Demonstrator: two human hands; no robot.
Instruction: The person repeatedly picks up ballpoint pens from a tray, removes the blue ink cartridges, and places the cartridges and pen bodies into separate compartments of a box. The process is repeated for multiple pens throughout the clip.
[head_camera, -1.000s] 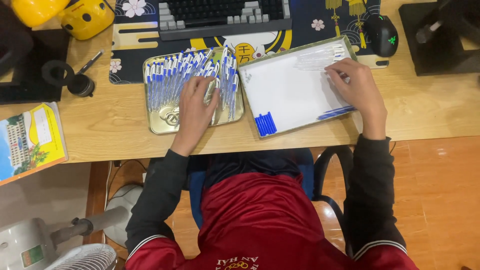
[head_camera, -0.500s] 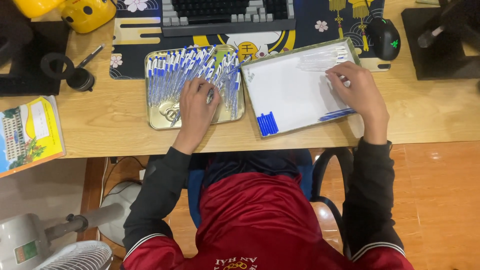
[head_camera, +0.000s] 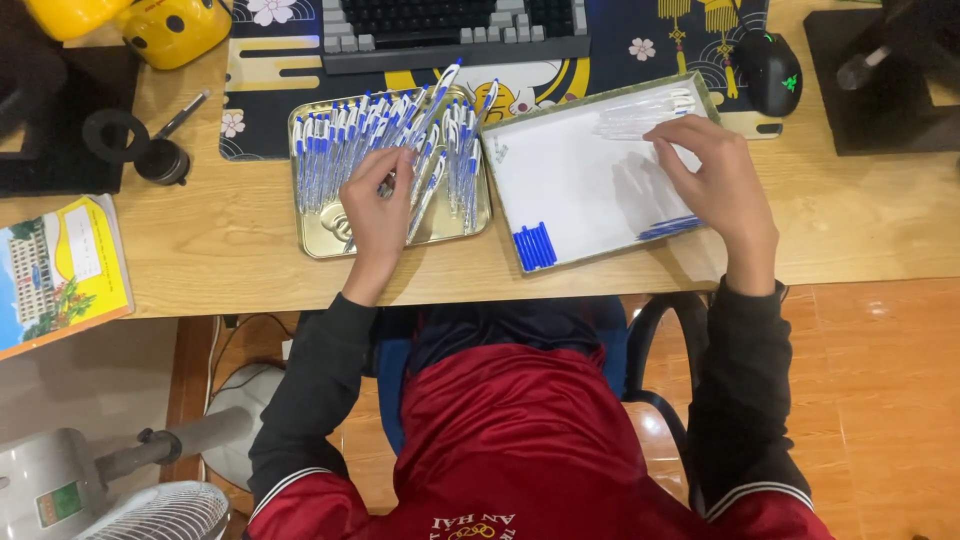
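Note:
A gold metal tray (head_camera: 322, 238) on the desk holds several blue-and-white pens (head_camera: 340, 145). My left hand (head_camera: 380, 205) rests inside it, fingers curled around one pen in the middle of the pile. To the right lies a white shallow tray (head_camera: 570, 170) with clear pen barrels (head_camera: 640, 115) at its far edge, a bunch of blue caps (head_camera: 535, 246) at its near edge and thin blue refills (head_camera: 668, 228) at the right. My right hand (head_camera: 715, 180) hovers over this tray, bent fingertips at the clear barrels. Whether it holds one is hidden.
A keyboard (head_camera: 450, 30) and patterned desk mat (head_camera: 270, 90) lie behind the trays, with a black mouse (head_camera: 768, 70) at the right. A yellow booklet (head_camera: 60, 270) sits at the left edge and a black monitor base (head_camera: 880, 85) at far right. A fan (head_camera: 150, 500) stands below.
My left hand has pulled its fingers together on a pen in the gold tray. My right hand has stayed at the clear barrels, shifting slightly.

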